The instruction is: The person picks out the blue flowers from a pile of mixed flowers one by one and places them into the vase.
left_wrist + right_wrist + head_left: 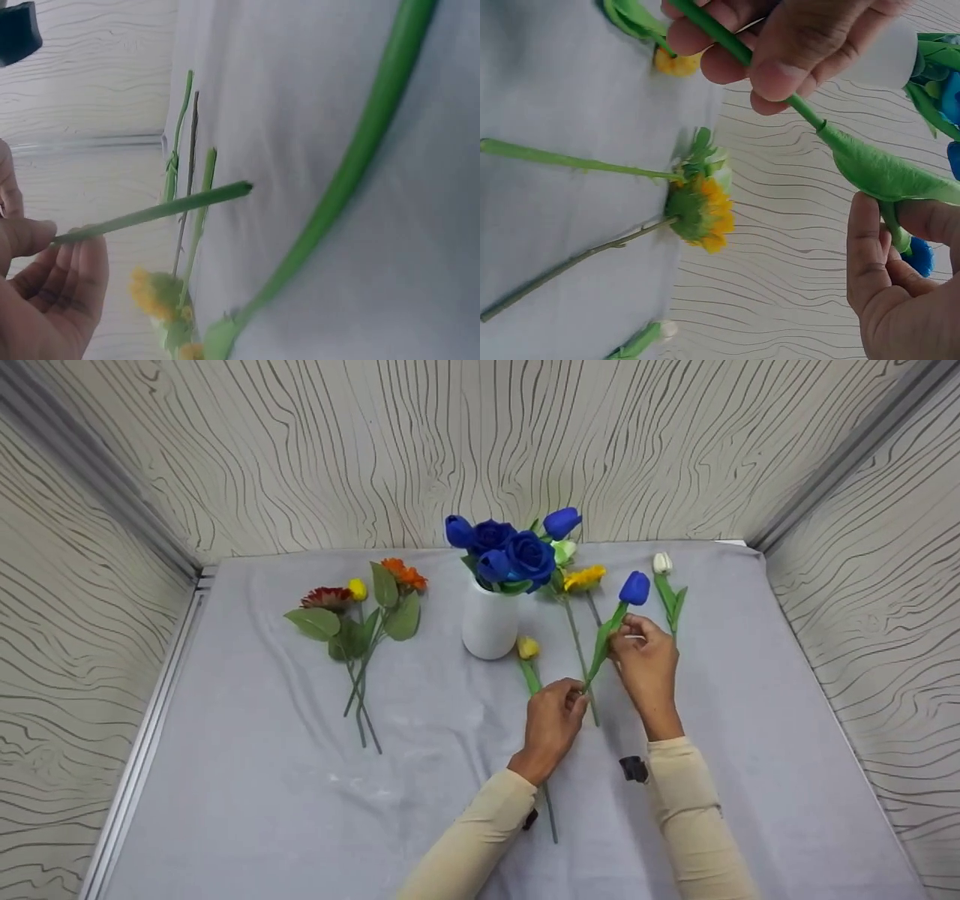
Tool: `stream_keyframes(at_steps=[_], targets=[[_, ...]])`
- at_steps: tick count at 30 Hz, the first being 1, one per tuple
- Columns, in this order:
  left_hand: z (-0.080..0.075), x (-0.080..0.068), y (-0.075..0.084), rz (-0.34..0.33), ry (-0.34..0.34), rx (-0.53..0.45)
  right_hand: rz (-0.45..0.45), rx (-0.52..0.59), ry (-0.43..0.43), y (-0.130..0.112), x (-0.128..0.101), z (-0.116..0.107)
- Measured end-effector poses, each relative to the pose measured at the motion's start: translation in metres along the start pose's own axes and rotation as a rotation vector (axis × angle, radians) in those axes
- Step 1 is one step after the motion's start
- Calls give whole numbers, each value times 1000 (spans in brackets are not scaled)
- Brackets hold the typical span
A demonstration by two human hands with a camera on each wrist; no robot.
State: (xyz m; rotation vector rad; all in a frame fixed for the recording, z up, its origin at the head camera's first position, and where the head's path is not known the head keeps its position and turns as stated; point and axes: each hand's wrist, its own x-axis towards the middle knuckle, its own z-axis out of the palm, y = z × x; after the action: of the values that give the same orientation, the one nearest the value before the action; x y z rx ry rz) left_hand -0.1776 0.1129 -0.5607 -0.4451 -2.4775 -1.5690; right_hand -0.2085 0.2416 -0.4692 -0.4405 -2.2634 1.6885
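Observation:
Both hands hold one blue tulip (pixel 634 588) above the cloth, its bloom up and to the right. Low on its green stem (pixel 165 211), the left hand (pixel 553 724) pinches between thumb and fingers, and the stem's cut end sticks out past them. Just under the bloom, the right hand (pixel 648 667) pinches the stem beside the long leaf (pixel 877 165). A white vase (pixel 489 622) stands upright at the back middle, filled with blue roses (pixel 531 556) and blue tulips. Beneath the left hand lies a yellow tulip (pixel 528 648), its stem partly hidden by the wrist.
To the right of the vase lie a yellow sunflower (pixel 585 578), a pale green-white flower (pixel 563 552) and a white tulip (pixel 662 563). On the left, a dark red flower (pixel 327 598), a small yellow one (pixel 358 589) and orange flowers (pixel 405 574) lie with crossed stems. Patterned panels (pixel 420 450) rise behind the cloth.

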Motion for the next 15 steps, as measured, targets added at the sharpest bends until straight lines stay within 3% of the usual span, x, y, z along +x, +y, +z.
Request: stream_keyframes(at_steps=[9, 15], targets=[[-16, 3, -20, 16, 76, -14, -125, 125, 4, -43, -20, -1], [-30, 8, -35, -16, 156, 47, -202, 231, 59, -42, -18, 2]])
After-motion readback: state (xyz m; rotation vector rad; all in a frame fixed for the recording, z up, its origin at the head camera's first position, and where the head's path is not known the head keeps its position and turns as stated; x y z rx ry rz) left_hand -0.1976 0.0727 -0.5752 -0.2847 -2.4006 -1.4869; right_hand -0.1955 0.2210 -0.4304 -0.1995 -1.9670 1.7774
